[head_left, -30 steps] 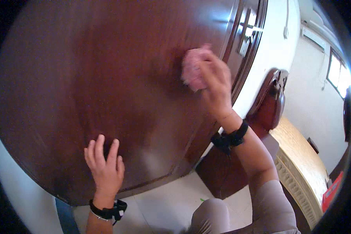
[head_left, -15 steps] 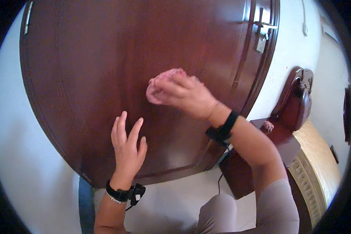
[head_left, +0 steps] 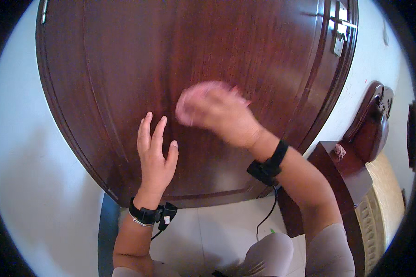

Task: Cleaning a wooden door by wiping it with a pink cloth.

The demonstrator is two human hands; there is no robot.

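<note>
Holds pink cloth (head_left: 185, 102), likely light, soft, best gripped mid-bunch, against door (head_left: 208, 41) under right hand (head_left: 230, 115), with left hand (head_left: 156, 159) spread before door.

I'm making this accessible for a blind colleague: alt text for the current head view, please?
A person's right hand holds a pink cloth at a dark brown door; the left hand is open and empty. A dark wooden chair stands at right.
</note>
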